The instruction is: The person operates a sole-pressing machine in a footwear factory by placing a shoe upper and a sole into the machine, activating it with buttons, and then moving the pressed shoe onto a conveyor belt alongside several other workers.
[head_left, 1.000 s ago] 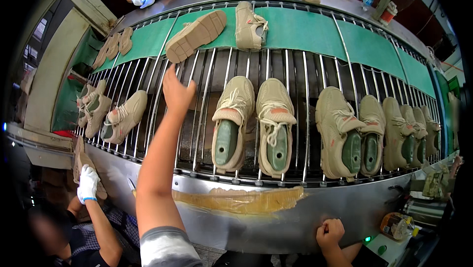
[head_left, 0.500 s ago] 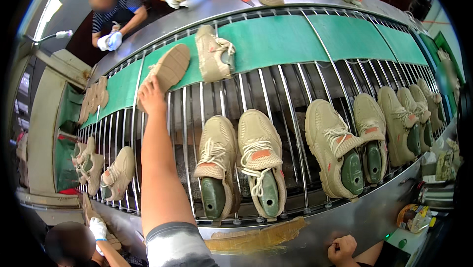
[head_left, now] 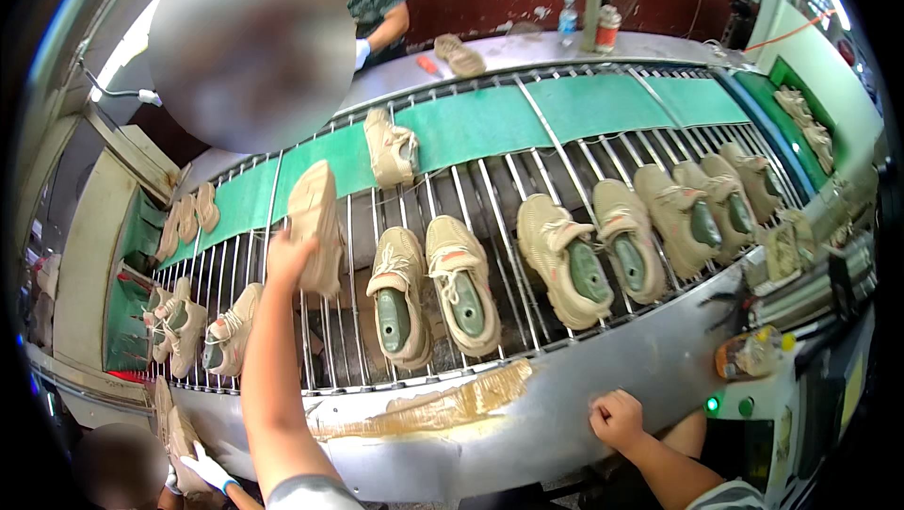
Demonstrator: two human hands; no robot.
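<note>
My left hand [head_left: 288, 261] grips a beige sneaker [head_left: 316, 218], holding it above the metal rods with its tan sole side toward me. The fingers are partly hidden behind the shoe. Just beyond it, another beige sneaker [head_left: 389, 147] lies on its side at the edge of the green strip [head_left: 461, 131]. To the right of my left arm stand two laced beige sneakers [head_left: 399, 270] with dark green lasts inside. My right hand [head_left: 617, 419] is closed in a fist at the front metal ledge [head_left: 584, 388], with nothing visible in it.
More lasted sneakers [head_left: 566, 256] stand on the rods to the right, others [head_left: 185, 326] to the left. Loose soles [head_left: 205, 207] lie at the far left. A gloved co-worker's hand [head_left: 209, 466] holds a sole at lower left. Other people sit across; a bottle [head_left: 567, 20] stands behind.
My left hand has drawn the sneaker back from the green strip and tipped it more upright. My view has shifted, and a person across appears much nearer. My right hand stays a fist.
</note>
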